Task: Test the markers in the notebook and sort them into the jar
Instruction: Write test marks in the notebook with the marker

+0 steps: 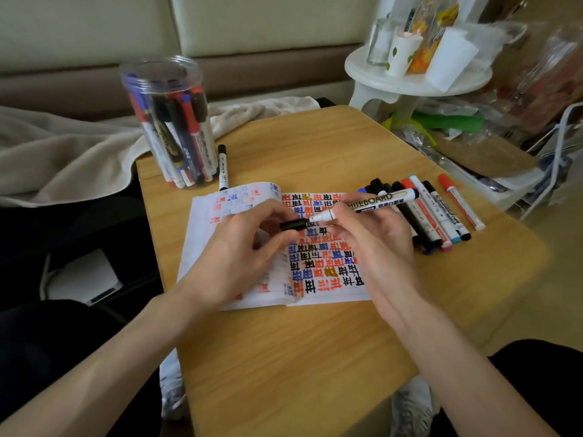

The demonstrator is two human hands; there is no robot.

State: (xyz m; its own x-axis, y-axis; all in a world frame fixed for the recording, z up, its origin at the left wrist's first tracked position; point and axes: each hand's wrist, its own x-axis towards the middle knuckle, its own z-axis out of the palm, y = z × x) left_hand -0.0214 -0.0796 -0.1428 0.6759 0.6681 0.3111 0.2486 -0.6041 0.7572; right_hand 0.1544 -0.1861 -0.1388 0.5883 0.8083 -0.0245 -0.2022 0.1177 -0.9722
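Note:
An open notebook (318, 279) covered in red, blue and black test marks lies on the wooden table (284, 357). Over it, my right hand (369, 238) grips a white whiteboard marker (375, 203), tip pointing left. My left hand (243, 247) pinches its black cap (293, 224), which sits just off the tip. Several markers (432, 212) lie in a row to the right of the notebook. A clear plastic jar (170, 121) holding several markers stands at the table's back left corner, with one black-capped marker (223, 167) lying beside it.
A beige blanket (63, 152) lies left of the table. A white round stand (410, 74) with cups and bottles is at the back right, with plastic bags and clutter (504, 121) to its right. The table's front half is bare wood.

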